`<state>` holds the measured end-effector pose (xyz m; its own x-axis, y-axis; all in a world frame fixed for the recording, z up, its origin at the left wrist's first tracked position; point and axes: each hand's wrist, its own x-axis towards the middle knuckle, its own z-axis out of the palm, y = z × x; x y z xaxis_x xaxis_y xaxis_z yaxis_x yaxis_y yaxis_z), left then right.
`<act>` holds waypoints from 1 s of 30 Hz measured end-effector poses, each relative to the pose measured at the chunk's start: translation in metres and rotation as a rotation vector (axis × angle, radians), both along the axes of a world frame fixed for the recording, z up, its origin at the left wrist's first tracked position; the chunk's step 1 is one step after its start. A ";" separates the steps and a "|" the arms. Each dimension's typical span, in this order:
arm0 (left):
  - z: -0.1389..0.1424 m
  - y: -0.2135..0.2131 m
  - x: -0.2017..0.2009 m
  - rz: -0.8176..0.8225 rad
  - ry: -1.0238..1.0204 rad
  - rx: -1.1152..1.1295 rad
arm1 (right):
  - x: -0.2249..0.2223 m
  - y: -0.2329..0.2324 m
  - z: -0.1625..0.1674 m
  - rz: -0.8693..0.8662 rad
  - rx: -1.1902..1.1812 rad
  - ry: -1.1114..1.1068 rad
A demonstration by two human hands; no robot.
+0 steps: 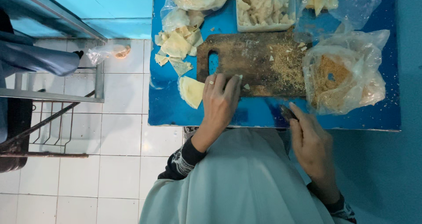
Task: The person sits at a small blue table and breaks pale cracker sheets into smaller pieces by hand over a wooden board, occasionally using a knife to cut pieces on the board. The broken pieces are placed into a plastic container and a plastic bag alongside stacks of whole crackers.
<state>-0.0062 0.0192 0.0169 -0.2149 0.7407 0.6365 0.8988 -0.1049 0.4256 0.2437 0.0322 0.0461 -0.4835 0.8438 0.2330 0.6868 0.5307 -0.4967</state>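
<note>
Head view: your left hand (220, 102) lies flat, fingers spread, on the board (255, 63) beside a wrapper (191, 91); your right hand (312, 142) grips a knife (288, 113) at the tabletop (176, 110) edge.

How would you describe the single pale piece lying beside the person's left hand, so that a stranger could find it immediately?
Start at the blue table and find the dark wooden cutting board in its middle. Just left of the board's near corner, beside the left hand, lies a pale yellow wedge-shaped piece. Unlike the heaped pale scraps farther up, it lies alone and is smooth and whole.
</note>
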 end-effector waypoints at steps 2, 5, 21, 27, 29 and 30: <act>-0.001 0.000 0.000 0.000 0.002 -0.007 | -0.001 -0.002 0.003 0.021 -0.018 0.043; -0.001 0.002 0.001 0.010 0.011 0.001 | -0.003 -0.004 0.005 0.054 -0.052 0.054; 0.000 0.003 0.002 0.014 0.050 -0.006 | 0.005 -0.009 -0.014 0.106 -0.046 0.122; 0.002 0.002 0.001 -0.005 0.058 -0.006 | 0.004 -0.010 -0.016 0.114 -0.044 0.069; 0.002 0.002 0.001 -0.009 0.065 -0.009 | 0.002 -0.011 -0.014 0.121 -0.014 0.059; 0.002 0.002 0.001 -0.015 0.069 -0.007 | 0.000 -0.012 -0.012 0.117 0.001 0.057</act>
<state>-0.0056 0.0210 0.0189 -0.1598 0.7476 0.6446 0.9245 -0.1156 0.3633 0.2438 0.0198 0.0336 -0.5644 0.7824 0.2634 0.5910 0.6057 -0.5328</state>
